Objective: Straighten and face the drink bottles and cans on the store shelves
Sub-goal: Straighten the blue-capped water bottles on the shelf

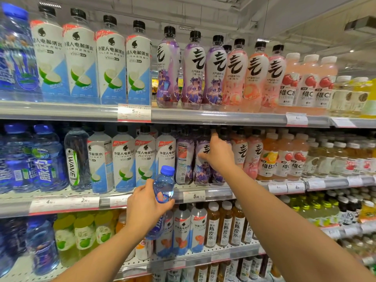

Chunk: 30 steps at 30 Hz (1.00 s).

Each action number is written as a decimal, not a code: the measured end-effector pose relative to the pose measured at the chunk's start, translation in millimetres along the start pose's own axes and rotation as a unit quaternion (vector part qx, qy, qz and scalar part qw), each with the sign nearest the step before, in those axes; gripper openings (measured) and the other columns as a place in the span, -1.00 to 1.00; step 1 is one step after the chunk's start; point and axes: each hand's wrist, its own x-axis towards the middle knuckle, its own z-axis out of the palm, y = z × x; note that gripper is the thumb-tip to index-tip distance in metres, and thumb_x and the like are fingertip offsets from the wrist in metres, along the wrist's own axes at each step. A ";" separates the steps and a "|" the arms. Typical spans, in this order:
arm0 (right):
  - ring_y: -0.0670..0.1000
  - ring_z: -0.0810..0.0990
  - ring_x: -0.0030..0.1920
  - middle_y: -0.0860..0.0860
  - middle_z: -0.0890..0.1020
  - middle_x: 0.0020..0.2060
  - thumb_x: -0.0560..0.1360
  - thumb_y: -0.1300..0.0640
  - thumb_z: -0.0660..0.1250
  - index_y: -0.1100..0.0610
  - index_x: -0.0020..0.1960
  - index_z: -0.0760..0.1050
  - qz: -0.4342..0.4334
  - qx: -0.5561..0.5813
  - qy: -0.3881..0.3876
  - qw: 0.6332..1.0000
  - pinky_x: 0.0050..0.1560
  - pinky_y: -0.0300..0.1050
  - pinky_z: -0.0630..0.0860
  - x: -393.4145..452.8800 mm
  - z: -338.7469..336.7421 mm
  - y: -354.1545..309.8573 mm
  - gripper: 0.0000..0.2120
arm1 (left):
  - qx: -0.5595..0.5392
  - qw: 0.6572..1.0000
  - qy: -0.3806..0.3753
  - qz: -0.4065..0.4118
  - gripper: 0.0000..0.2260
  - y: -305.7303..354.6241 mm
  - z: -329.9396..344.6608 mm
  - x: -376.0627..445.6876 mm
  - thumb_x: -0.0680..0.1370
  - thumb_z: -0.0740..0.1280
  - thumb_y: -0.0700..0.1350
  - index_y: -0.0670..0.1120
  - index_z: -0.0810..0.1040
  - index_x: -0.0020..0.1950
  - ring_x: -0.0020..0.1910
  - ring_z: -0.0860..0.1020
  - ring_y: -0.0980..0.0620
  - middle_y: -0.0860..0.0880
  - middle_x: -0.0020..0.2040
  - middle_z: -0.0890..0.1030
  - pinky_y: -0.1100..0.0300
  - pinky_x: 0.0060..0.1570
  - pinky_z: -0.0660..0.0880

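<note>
A red-edged price tag reading 5.00 hangs on the top shelf rail. Below it, more tags line the middle rail. Above the top rail, white ceiling panels and a vent show.

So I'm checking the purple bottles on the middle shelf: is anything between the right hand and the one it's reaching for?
Nothing visible. The right hand is already at the purple bottle, fingers against its label. The left hand holds a small blue-capped bottle lower left, clear of it.
</note>
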 end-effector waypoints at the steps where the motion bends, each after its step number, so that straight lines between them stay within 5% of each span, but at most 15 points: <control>1: 0.24 0.65 0.10 0.20 0.59 0.20 0.47 -0.08 0.53 0.23 0.58 0.12 -0.007 0.000 0.010 1.000 -0.13 0.05 0.54 -1.8 -0.3 0.2 -0.10 | 0.002 1.000 -0.003 0.000 -0.26 -0.1 -0.2 0.2 0.34 0.46 0.38 -0.02 0.38 0.34 0.10 0.56 -0.11 -0.06 0.03 0.60 -0.01 0.01 0.56; 7: 0.23 0.66 -0.15 0.09 0.54 0.30 0.61 -0.05 0.31 0.10 0.48 0.40 -0.156 -0.077 0.117 0.978 -0.30 0.01 0.50 -3.4 -12.1 -16.0 -0.51 | 0.016 1.000 -0.017 0.002 -0.34 -1.0 -1.9 0.0 0.33 0.44 0.39 0.01 0.39 0.24 0.06 0.56 -0.08 -0.02 -0.03 0.56 0.03 0.00 0.55; 13: 0.26 0.60 0.00 0.18 0.60 0.05 0.63 0.08 0.23 0.19 0.44 0.37 -0.111 -0.012 -0.085 0.990 -0.14 0.03 0.50 32.0 -22.6 -49.0 -0.60 | 0.017 1.000 -0.012 0.009 -0.33 -1.6 -1.9 -0.8 0.32 0.43 0.40 0.01 0.40 0.24 0.00 0.56 -0.05 0.06 -0.12 0.48 0.03 0.00 0.55; 17: 0.18 0.67 -0.08 0.22 0.63 0.09 0.68 0.14 0.22 0.22 0.44 0.40 -0.075 0.064 -0.171 0.980 0.00 0.13 0.66 49.7 -23.2 -57.1 -0.64 | 0.011 1.000 -0.017 0.003 -0.34 -0.9 -2.0 0.6 0.33 0.42 0.40 0.02 0.39 0.23 0.07 0.56 -0.05 0.02 0.01 0.59 -0.02 0.09 0.54; 21: 0.17 0.59 -0.08 0.15 0.60 -0.09 0.67 0.01 0.29 0.23 0.15 0.49 -0.071 0.005 -0.135 0.988 -0.07 0.07 0.57 56.8 -18.4 -58.2 -0.73 | 0.015 1.000 -0.025 0.000 -0.38 -1.4 -3.0 2.0 0.33 0.41 0.40 0.04 0.39 0.20 0.05 0.56 -0.04 0.03 -0.01 0.58 -0.03 0.09 0.54; 30: 0.10 0.47 -0.21 -0.01 0.43 -0.33 0.61 -0.25 0.28 0.02 -0.26 0.28 -0.084 -0.050 -0.073 0.993 -0.25 -0.05 0.37 52.3 -19.2 -54.8 -0.56 | 0.017 0.999 -0.038 -0.004 -0.36 -2.4 -1.5 4.8 0.33 0.39 0.42 0.05 0.37 0.21 0.07 0.57 -0.06 0.01 0.01 0.58 -0.05 0.12 0.53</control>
